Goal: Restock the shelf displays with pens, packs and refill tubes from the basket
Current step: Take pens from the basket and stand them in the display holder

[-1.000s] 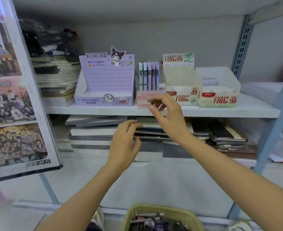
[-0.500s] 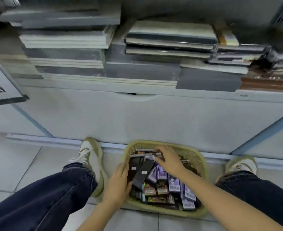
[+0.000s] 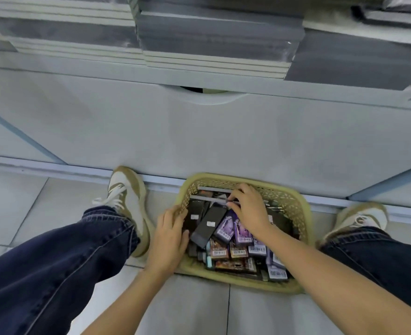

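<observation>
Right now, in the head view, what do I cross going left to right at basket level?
Left shoe → left hand at the basket's left rim → black pack → right hand pinching a grey refill tube → basket's right wall → right shoe.

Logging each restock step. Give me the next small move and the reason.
Probably lift the thin grey tube straight up out of the basket. The right hand has its fingers curled on the tube's end at the basket's far side. The tube lies on top of the packs, and the left hand rests at the left rim, seemingly steadying it.
</observation>
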Tool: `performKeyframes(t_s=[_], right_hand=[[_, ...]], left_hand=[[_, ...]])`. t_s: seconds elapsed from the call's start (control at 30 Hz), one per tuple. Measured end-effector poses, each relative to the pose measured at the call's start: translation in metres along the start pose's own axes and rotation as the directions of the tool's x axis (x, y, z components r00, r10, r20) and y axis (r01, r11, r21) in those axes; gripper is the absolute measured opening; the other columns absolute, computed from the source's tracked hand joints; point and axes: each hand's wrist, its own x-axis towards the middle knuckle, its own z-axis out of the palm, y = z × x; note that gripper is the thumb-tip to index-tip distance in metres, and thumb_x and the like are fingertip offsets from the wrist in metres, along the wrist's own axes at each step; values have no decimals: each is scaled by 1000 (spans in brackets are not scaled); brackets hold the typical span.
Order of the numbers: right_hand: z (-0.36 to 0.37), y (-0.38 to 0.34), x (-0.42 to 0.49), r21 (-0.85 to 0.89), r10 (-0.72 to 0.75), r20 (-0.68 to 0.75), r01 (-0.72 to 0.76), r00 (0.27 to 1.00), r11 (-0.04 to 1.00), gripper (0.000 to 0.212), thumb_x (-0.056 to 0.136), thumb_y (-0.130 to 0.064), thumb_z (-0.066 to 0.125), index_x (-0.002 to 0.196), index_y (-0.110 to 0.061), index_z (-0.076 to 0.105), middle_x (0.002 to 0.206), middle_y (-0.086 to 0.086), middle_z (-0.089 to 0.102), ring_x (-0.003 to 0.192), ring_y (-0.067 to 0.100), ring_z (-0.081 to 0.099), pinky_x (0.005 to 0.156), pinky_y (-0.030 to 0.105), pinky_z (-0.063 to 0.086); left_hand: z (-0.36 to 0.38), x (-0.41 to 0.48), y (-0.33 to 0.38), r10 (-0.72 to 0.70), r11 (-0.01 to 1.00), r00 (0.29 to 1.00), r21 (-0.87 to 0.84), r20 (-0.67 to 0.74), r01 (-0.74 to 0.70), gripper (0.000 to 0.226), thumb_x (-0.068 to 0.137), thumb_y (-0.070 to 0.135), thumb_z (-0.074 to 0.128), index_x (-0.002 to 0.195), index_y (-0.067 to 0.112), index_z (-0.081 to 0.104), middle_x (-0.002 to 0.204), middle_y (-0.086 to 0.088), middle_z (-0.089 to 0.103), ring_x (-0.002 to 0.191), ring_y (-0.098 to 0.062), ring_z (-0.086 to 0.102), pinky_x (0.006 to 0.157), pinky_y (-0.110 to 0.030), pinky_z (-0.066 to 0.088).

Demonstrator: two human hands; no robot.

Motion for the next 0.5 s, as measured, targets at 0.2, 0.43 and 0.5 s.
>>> performKeyframes(t_s=[0.2, 0.43, 0.5], right_hand=[[-32, 4, -12, 364, -139, 135, 82, 981, 928, 9, 87, -24, 70, 95, -21, 71, 86, -13, 63, 75, -4, 52, 70, 19, 37], [-44, 21, -25, 601, 151, 85, -171, 985, 780, 17, 89, -30, 67, 105, -23, 71, 95, -12, 71, 85, 1, 65, 81, 22, 53], [-39, 30, -22, 563, 324, 66, -303, 944, 769, 21, 92, -26, 64, 110, -17, 69, 99, -6, 71, 82, 6, 65, 82, 29, 55]], left_hand=[[-12, 28, 22, 129, 992, 991, 20, -36, -128, 44, 89, 18, 64, 131, 7, 54, 129, -10, 56, 120, -28, 49, 101, -41, 42], [0, 48, 40, -19, 986, 966, -158, 258, 61, 23, 102, 33, 41, 86, 18, 46, 69, 2, 58, 64, -23, 57, 54, -35, 35], [-1, 54, 35, -148, 947, 974, -260, 171, 190, 23, 102, 32, 43, 85, 18, 49, 63, 2, 55, 58, -21, 53, 51, -34, 34]])
